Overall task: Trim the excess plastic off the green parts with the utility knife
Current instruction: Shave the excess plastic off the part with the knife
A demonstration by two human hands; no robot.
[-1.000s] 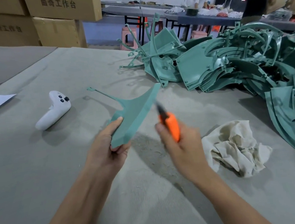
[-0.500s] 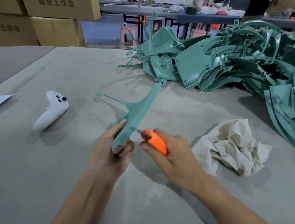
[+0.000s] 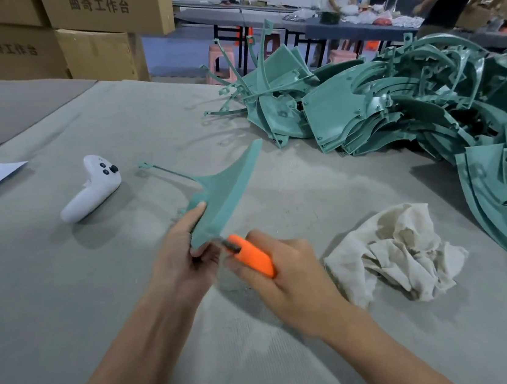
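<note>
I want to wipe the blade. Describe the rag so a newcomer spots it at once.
On the grey table, look right of the right hand holding the orange utility knife. The crumpled off-white rag lies there, beside the heap of green parts: the only soft thing among hard plastic.

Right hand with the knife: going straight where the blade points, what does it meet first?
Probably the lower end of the green part, right at the tip of the utility knife; the left hand, gripping it, comes next, though depth is unclear.
</note>
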